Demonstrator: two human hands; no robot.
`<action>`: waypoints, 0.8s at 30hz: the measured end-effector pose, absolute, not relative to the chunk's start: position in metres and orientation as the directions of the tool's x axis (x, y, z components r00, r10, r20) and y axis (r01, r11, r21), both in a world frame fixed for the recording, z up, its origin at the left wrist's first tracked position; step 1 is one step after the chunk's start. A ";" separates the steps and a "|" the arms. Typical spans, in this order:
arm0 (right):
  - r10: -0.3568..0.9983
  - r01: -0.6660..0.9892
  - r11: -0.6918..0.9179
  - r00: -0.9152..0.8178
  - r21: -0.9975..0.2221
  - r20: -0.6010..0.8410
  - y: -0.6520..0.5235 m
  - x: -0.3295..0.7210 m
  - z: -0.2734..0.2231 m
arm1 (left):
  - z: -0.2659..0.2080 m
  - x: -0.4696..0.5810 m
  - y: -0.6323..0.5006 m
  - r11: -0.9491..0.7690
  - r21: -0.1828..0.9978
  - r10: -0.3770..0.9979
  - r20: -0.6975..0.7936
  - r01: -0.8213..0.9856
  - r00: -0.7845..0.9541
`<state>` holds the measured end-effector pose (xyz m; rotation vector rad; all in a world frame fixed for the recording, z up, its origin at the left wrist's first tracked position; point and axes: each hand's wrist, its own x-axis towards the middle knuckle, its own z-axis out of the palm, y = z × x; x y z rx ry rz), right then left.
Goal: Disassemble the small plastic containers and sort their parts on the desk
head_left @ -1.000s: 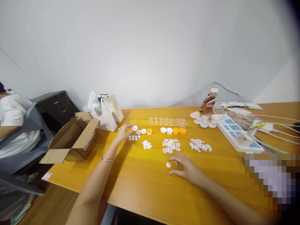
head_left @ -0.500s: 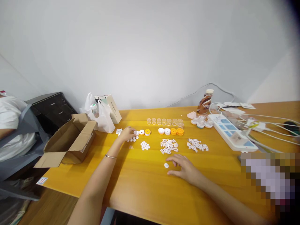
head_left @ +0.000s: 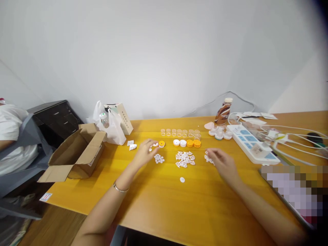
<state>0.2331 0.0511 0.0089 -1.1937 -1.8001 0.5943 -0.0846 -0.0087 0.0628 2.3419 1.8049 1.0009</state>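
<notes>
My left hand (head_left: 146, 152) has thumb and fingers apart beside a row of small round pieces, partly covering it. A yellow round piece (head_left: 161, 144) shows just past its fingertips. Below lies a cluster of small white discs (head_left: 159, 159). My right hand (head_left: 225, 164) reaches over a pile of white openwork plastic pieces (head_left: 208, 159), its fingers closed together at the pile's left end. Whether they hold a piece cannot be seen. Between the hands lie a larger pile of white openwork pieces (head_left: 184, 159) and a single white disc (head_left: 182, 179).
Clear cups (head_left: 179, 133) line the back, with white and orange round cases (head_left: 189, 143) in front. A bottle (head_left: 223, 112), capped containers (head_left: 219, 133) and a power strip (head_left: 252, 145) stand right. An open cardboard box (head_left: 74, 153) and plastic bag (head_left: 114, 128) stand left; a person sits beyond.
My right hand has moved right and away from me, from beside the single disc to the right-hand pile, its fingers closing. My left hand has shifted right, uncovering silvery packets.
</notes>
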 end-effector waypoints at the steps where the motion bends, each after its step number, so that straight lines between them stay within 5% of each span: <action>1: 0.895 0.579 0.412 -0.110 -0.704 0.433 0.064 0.239 0.013 | 0.061 -0.073 -0.018 -0.388 0.393 0.865 0.468 0.833 0.182; 6: 0.840 0.776 0.391 -0.082 -0.495 0.536 0.131 0.264 0.022 | 0.036 -0.024 -0.056 -0.602 0.319 0.798 0.284 0.732 0.532; 13: 0.827 0.854 0.420 -0.220 -0.308 0.518 0.173 0.276 -0.001 | 0.010 -0.002 -0.070 -0.597 0.125 0.791 0.256 0.793 0.555; 24: 0.862 0.854 0.355 -0.143 -0.379 0.486 0.172 0.277 -0.002 | -0.005 0.010 -0.063 -0.642 0.190 0.757 0.314 0.743 0.573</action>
